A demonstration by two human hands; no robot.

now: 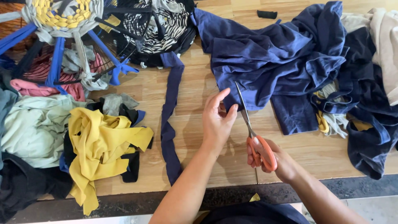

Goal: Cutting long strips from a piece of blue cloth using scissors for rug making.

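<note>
Right hand [275, 159] grips orange-handled scissors [253, 135], fingers through the loops, blades slightly parted and pointing toward the far edge of the counter [199, 83]. Left hand [217, 120] pinches the near edge of the navy-blue cloth [273, 58], thumb and fingers closed on the fabric just beside the blades. The cloth lies bunched at the counter's far right.

A wire basket [103, 62] at the far left corner holds pink and grey fabric; a woven round piece [62, 14] with a yellow centre rests on top.

The wooden counter also carries a long navy strip [168, 124], left of the hands, and yellow rags [101, 143] — near the front left edge.
</note>
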